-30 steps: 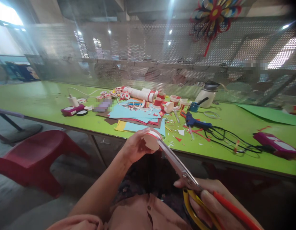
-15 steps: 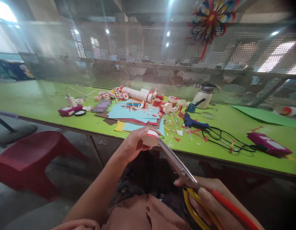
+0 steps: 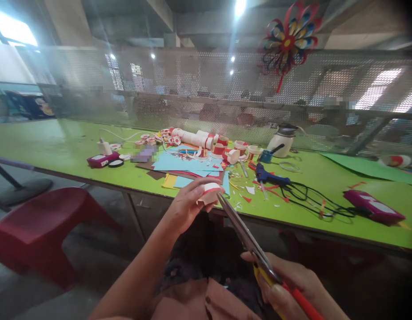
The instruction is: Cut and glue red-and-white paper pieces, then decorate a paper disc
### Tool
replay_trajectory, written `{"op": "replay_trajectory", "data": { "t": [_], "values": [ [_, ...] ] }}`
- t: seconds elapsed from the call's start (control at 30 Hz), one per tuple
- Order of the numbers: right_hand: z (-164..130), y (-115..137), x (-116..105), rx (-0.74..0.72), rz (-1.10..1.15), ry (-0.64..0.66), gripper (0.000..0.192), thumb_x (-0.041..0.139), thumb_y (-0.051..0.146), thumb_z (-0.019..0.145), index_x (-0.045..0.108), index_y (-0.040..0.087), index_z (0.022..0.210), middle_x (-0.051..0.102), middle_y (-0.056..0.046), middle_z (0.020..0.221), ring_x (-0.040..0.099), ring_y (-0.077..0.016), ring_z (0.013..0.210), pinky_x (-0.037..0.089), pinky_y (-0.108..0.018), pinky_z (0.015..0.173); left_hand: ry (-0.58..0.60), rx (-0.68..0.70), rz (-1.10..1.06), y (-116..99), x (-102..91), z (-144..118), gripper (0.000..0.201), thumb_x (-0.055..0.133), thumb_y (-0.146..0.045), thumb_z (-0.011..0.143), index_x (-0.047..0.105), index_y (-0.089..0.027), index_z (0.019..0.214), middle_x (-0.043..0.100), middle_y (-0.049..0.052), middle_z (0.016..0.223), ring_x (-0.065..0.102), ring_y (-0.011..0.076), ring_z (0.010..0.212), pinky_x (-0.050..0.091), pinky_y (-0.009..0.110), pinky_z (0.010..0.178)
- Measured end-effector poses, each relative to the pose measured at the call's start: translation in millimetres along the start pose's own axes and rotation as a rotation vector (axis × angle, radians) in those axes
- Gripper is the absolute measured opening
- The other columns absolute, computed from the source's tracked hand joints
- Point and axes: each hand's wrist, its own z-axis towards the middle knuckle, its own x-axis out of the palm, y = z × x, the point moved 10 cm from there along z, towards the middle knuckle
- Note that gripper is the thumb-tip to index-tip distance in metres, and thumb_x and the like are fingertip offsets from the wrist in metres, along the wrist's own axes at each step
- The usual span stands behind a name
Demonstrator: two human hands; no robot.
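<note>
Scissors (image 3: 244,231) swing round edge-on, and the paper piece (image 3: 211,191) tips with them! Your right hand (image 3: 289,280) wraps the handles; your left (image 3: 187,206) pinches the piece before the table (image 3: 59,151). Scraps (image 3: 250,190) and cups (image 3: 219,149) show cutting done; blade tips meet the piece's edge, still unfinished, it seems; any fresh cut, you can't tell.

A craft workshop, by the look of it: a long green desk (image 3: 42,142) carries sheets of coloured paper (image 3: 172,165), cut scraps (image 3: 250,190), a glue gun (image 3: 270,176) and red-and-white paper cups (image 3: 231,156). Behind it stands a perforated metal screen (image 3: 192,84), with bare grey ceiling beams (image 3: 206,29) overhead and a looped, many-coloured flower decoration (image 3: 287,43) hanging high up.
</note>
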Motion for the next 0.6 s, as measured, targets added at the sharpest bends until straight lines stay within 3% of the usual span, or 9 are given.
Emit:
{"op": "replay_trajectory", "data": {
  "t": [0.13,0.37,0.6],
  "values": [
    [2.9,9.0,-2.2,-0.089,-0.044,-0.045,0.036,0.056,0.042,0.082,0.071,0.022,0.107,0.067,-0.005,0.074,0.065,-0.0236,0.074,0.052,-0.027,0.067,-0.013,0.038,0.031,-2.8,2.1,-1.1,0.033,0.06,-0.037,0.08,0.066,-0.015,0.104,0.063,0.01,0.097,0.052,0.0138,0.071,0.04,0.024,0.058],
    [2.3,8.6,-0.5,-0.09,-0.06,-0.029,0.032,0.055,0.039,0.084,0.072,0.022,0.105,0.068,-0.005,0.075,0.067,-0.0239,0.075,0.053,-0.028,0.069,0.012,0.075,0.06,-0.6,2.4,-0.4,0.03,0.061,-0.035,0.08,0.067,-0.019,0.104,0.064,0.01,0.1,0.053,0.0153,0.075,0.04,0.025,0.059],
    [0.3,4.0,-3.3,-0.02,0.029,-0.119,0.041,0.053,0.052,0.082,0.074,0.022,0.102,0.064,-0.005,0.066,0.064,-0.0236,0.068,0.053,-0.03,0.064,-0.013,0.069,0.074,1.1,-1.2,1.2,0.03,0.063,-0.034,0.078,0.068,-0.018,0.103,0.065,0.011,0.102,0.054,0.0164,0.076,0.041,0.025,0.06]
  ]
}}
